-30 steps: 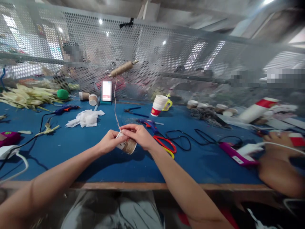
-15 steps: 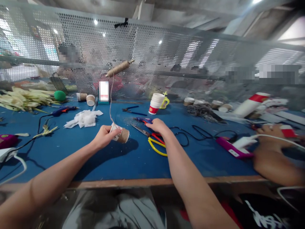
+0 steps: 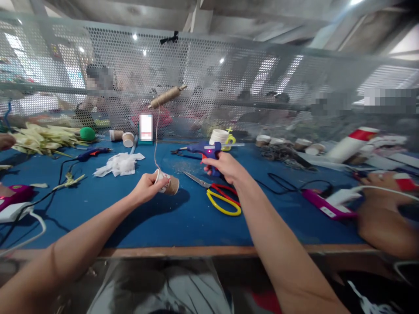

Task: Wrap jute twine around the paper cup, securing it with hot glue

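Observation:
My left hand [image 3: 149,186] grips a paper cup [image 3: 172,186] tilted on its side, part of its outside wrapped in brown twine. From the cup a strand of twine [image 3: 156,139] runs up to a spool [image 3: 167,97] in front of the mesh screen. My right hand [image 3: 225,166] is closed round the handle of a blue glue gun [image 3: 209,150], held above the table with its nozzle pointing left and a small red light showing. Below it lie scissors [image 3: 224,203] with red and yellow handles. Behind the glue gun is a stack of white cups [image 3: 219,135], partly hidden.
Pliers [image 3: 183,154], crumpled white material [image 3: 120,164] and a second glue gun [image 3: 93,152] lie on the blue table [image 3: 137,226]. Purple power strips [image 3: 322,205] and cables are at both sides. Another person's arm [image 3: 382,213] rests at the right. A perforated screen [image 3: 209,87] closes the back.
My right hand has lifted the glue gun off the table, raising it in front of the cup stack. My left hand still holds the twine-wrapped cup in nearly the same place.

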Available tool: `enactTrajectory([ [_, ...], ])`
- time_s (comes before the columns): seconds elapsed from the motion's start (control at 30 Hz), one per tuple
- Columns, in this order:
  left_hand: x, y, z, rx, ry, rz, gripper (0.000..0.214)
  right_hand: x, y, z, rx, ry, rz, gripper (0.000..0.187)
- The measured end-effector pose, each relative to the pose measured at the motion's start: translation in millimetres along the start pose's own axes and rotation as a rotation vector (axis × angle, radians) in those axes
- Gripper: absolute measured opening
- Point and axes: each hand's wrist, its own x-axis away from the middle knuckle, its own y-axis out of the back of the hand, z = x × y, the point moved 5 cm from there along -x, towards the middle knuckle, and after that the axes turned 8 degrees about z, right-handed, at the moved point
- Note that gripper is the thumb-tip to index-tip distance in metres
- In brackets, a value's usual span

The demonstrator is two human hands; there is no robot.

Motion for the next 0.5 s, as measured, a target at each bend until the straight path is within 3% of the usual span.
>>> enactTrajectory([
  [0.13,-6,-4.0,14,0.012,0.047,0.051,0.039,17,-23,9,-0.188,0.072,0.192,0.010],
  [0.27,-11,0.9,25,0.071,0.113,0.037,0.045,23,-38,-3,-0.174,0.084,0.278,0.013],
  [0.5,-11,4.5,29,0.020,0.129,0.036,0.048,39,-38,1,0.037,0.113,0.270,0.022],
])
